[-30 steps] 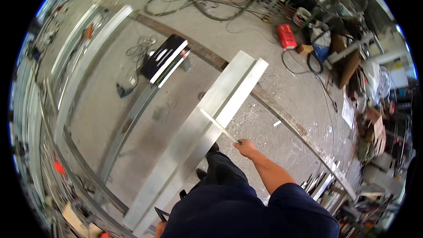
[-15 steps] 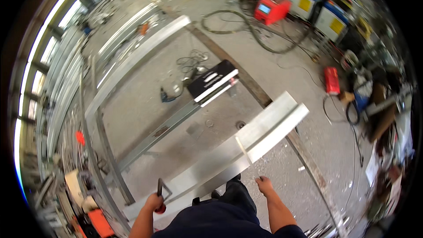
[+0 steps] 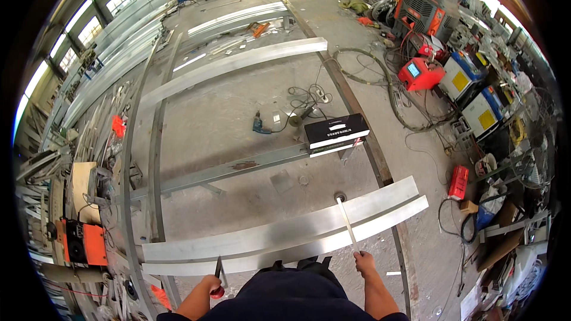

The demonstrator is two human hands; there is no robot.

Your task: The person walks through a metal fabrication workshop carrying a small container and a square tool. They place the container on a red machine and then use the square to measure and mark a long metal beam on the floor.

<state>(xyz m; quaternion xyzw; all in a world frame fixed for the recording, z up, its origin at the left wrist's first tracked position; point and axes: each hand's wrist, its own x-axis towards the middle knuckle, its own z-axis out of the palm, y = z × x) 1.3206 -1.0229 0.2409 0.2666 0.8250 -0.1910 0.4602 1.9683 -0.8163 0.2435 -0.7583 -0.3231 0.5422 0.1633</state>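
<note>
While the right hand (image 3: pixel 364 261) grips the near end of a thin white stick (image 3: pixel 347 221), the left hand (image 3: pixel 208 285) is curled around a dark bent tool (image 3: pixel 220 266) with a red part (image 3: pixel 217 292) by it; I cannot tell what kind of tool it is. The stick reaches over a long shiny metal bar (image 3: pixel 273 233), and its tip pokes just past the far edge. The bar lies just in front of the person (image 3: pixel 291 294), across a rusty rail (image 3: pixel 377 157) on the right and a grey rail (image 3: pixel 156 214) on the left. Farther out, a black box (image 3: pixel 336 128) sits on a grey beam (image 3: pixel 273 157), and a blue drill (image 3: pixel 259 123) lies on the floor. If the right hand is loose, the stick could slip and go crooked. If the dark tool swings low, its edge might scratch the shiny metal. A bump from a leg could push the bar along the rails. One second ago the bar ran steeply up the view; now it lies nearly across. The left hand was mostly hidden then, and now it shows well.
</note>
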